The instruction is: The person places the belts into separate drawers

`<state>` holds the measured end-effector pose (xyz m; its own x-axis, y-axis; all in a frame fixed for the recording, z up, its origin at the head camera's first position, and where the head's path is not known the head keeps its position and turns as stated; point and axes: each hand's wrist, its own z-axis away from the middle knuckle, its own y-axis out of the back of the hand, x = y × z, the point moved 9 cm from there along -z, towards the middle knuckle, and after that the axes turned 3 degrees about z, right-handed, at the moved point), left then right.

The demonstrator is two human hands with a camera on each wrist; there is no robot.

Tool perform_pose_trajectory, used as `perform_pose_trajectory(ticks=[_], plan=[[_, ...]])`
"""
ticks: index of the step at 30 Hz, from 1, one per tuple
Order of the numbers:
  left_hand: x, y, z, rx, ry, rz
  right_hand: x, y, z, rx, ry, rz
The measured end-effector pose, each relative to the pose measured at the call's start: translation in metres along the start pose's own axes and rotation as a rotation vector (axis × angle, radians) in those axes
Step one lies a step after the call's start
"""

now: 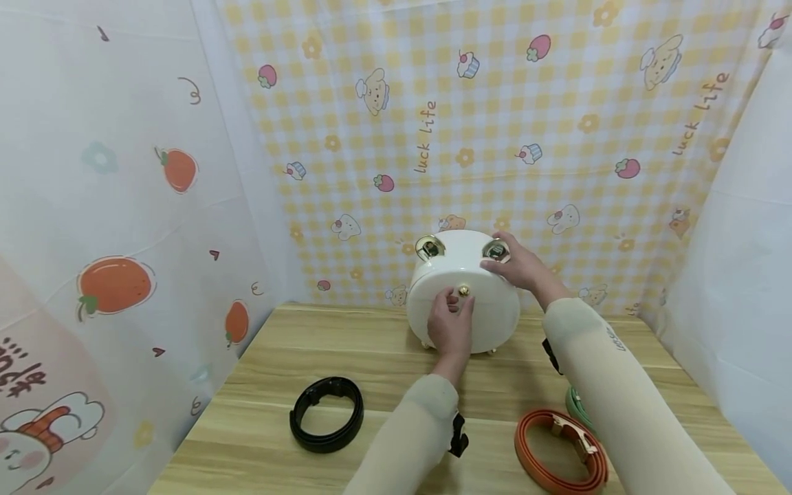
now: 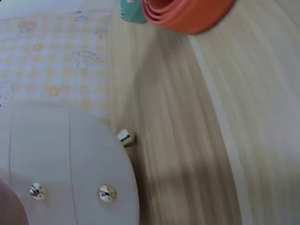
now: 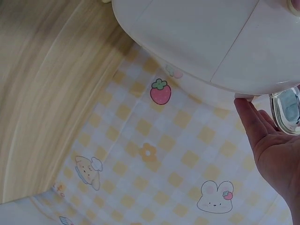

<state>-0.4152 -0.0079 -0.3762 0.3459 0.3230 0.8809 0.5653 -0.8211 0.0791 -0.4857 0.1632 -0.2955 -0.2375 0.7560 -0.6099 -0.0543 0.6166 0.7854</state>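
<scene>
A white round box [image 1: 495,309] stands on the wooden table, with two gold ear-like rings on top, gold feet below and gold knobs on its seamed front. My left hand [image 1: 449,326] is at the front, its bent fingers and thumb apart just below the upper gold knob [image 1: 464,291]. Two more knobs [image 2: 107,193] show in the left wrist view. My right hand [image 1: 520,265] holds the top right of the box around the right gold ring [image 1: 496,251], thumb in front and fingers behind. The right wrist view shows that hand [image 3: 276,154] touching the box's edge.
A coiled black belt [image 1: 326,440] lies at the left of the table [image 1: 266,357]. At the front right lie a coiled orange belt [image 1: 526,454] with a gold buckle and a green coil [image 1: 575,409], partly hidden by my right sleeve. A checked curtain [image 1: 383,151] hangs behind.
</scene>
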Motion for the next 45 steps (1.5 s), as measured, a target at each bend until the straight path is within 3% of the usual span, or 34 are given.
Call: perform_pose_trajectory(ticks=[8, 18, 29, 39, 45], plan=[[0.002, 0.002, -0.003, 0.077, 0.055, -0.008, -0.006, -0.003, 0.001, 0.002, 0.006, -0.006], [0.006, 0.003, -0.001, 0.098, 0.049, 0.017, -0.006, -0.005, 0.0, -0.009, -0.005, -0.025], [0.008, 0.011, 0.012, 0.11, 0.053, 0.038, -0.005, -0.003, 0.002, -0.017, 0.007, -0.002], [0.016, 0.022, 0.027, 0.084, 0.029, 0.17, -0.001, -0.003, 0.001, -0.022, -0.019, -0.01], [0.015, 0.023, 0.034, 0.03, 0.079, 0.295, -0.003, -0.001, 0.003, -0.016, -0.003, -0.018]])
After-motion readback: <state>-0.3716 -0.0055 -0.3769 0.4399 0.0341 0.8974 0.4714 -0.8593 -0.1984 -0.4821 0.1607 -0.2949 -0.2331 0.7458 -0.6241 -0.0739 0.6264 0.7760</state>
